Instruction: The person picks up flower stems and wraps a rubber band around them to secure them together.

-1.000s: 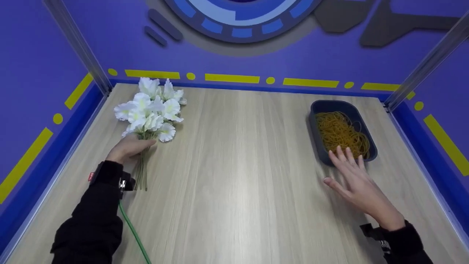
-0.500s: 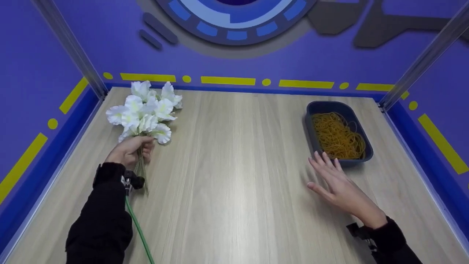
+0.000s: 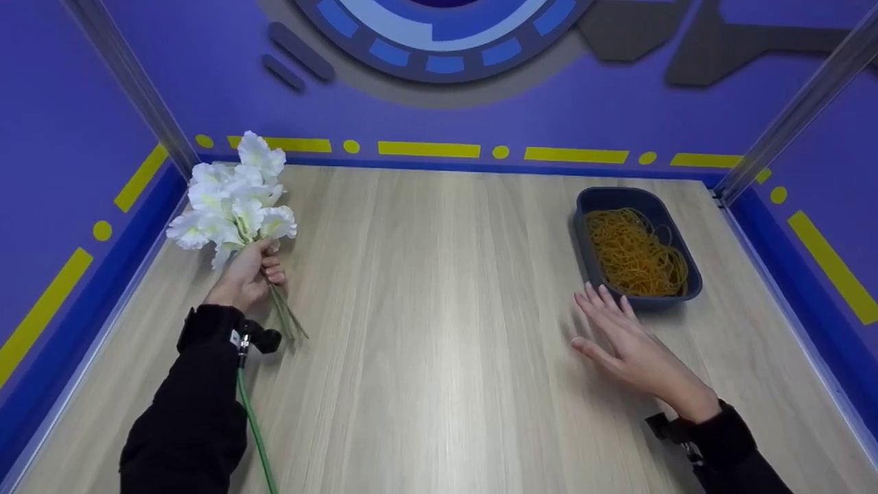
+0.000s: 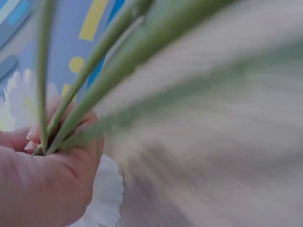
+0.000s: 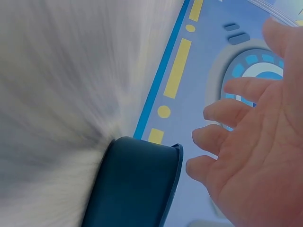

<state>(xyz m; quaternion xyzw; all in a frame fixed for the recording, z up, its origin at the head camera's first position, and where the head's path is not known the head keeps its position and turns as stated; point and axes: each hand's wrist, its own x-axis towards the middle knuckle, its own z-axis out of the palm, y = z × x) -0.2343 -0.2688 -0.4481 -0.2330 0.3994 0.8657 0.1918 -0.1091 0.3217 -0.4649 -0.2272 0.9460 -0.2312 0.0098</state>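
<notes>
One bunch of white flowers [image 3: 236, 199] is sitting in the left hand [image 3: 247, 274], which is gripping the stems [image 3: 285, 305] just below the petals [image 3: 206, 228], over the left side of the tabletop [image 3: 439, 309]. I'd be keeping that grip snug enough that no stem slips, and staying off the petals. Right hand [image 3: 638, 357] is hanging loose, fingers out, holding nothing, near the dark tray [image 3: 617, 197] of rubber bands [image 3: 634, 254]. Flowers are looking ruffled, with yellowish centres; the thin green stems are splaying below the fist.
</notes>
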